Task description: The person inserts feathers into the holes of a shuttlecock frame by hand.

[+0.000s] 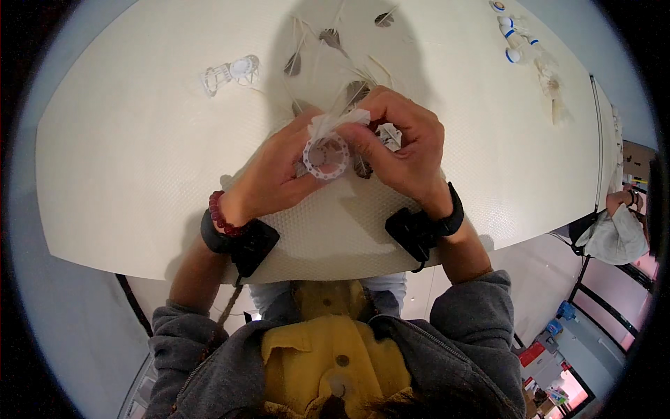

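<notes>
Wears grey jacket [474, 314] nearest the lens; faces edge of white table [139, 174], roomy to either side. With curled left hand [276, 167] grips hollow white ring [327, 174]; with right hand [412, 140] pinches pale piece [357, 117] at rim, near feathers [331, 40].

The counter [125, 167] is surfaced in pale, finely dimpled material with a low sheen. White plastic is suggested by the perforated ring [326, 175] and the frame [242, 68] at far left. Feathers [331, 38] are seen as matt, bracelet beads [218, 215] as glossy; the jacket [464, 325] is made of soft cloth.
</notes>
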Action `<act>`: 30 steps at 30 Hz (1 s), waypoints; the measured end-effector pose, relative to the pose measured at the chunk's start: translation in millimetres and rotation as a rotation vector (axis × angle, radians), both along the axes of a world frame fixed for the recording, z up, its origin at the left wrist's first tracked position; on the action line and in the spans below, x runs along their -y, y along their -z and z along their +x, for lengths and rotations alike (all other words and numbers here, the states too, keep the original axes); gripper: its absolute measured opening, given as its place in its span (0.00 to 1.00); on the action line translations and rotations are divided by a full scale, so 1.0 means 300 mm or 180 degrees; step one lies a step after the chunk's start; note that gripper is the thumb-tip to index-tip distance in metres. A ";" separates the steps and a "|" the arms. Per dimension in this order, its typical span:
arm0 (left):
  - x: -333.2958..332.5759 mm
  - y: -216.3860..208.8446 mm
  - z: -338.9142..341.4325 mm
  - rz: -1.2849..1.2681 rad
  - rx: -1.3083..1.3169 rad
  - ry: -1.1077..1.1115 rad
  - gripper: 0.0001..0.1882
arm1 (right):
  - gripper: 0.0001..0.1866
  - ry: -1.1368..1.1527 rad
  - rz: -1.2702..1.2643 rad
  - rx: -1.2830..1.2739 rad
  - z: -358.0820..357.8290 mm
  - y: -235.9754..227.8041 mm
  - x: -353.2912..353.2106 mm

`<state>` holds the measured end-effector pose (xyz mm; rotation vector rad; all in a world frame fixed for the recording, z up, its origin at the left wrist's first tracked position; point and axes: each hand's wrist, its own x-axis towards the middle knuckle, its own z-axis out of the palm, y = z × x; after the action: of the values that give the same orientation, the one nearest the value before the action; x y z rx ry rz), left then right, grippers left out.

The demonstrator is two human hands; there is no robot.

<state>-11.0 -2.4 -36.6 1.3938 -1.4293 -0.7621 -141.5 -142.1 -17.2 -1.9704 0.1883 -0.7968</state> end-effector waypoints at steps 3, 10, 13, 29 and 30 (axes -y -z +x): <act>0.006 -0.004 0.000 -0.0055 -0.0016 0.0050 0.19 | 0.09 0.0034 -0.0001 -0.0021 -0.001 0.001 0.000; -0.003 0.003 0.001 0.0173 -0.0151 0.0033 0.18 | 0.09 -0.0052 0.0022 -0.0129 -0.004 -0.009 0.001; -0.008 -0.001 0.014 0.0280 0.0276 0.0227 0.26 | 0.09 -0.0172 0.0160 -0.0218 -0.009 -0.011 0.008; 0.003 0.006 0.007 -0.0116 0.0219 0.0011 0.20 | 0.07 0.0052 -0.1183 -0.0221 -0.008 -0.041 -0.001; 0.007 0.006 0.008 -0.0116 0.0118 0.0077 0.19 | 0.07 0.0049 -0.1150 -0.0223 -0.009 -0.038 -0.001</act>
<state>-8.5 -4.4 -38.4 1.3713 -1.4841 -0.7255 -144.1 -141.8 -5.9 -2.3409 0.1056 -0.8154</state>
